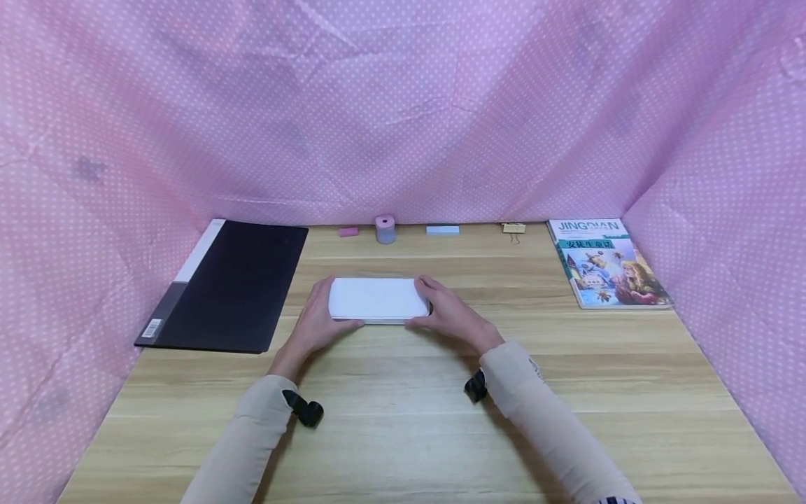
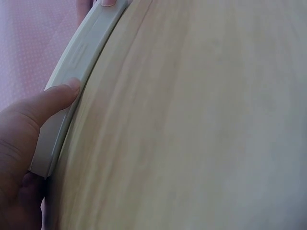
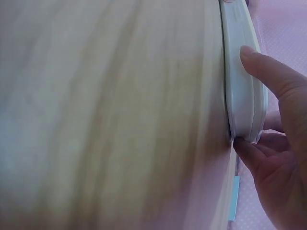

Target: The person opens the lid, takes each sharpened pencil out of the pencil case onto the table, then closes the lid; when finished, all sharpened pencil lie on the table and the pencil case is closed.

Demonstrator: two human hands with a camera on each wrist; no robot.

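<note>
A flat white case with rounded corners lies lengthwise across the middle of the wooden table. My left hand grips its left end, the thumb along the near side. At the opposite end my right hand holds it between thumb and fingers. In the left wrist view the left thumb presses on the pale side wall of the case. The right wrist view shows the right thumb on the same long side, with fingers curled round the end of the case.
A black folder lies at the left, a picture book at the right. Along the back edge stand a pink eraser-like block, a roll, a pale blue-white strip and a binder clip. Pink dotted cloth surrounds the table.
</note>
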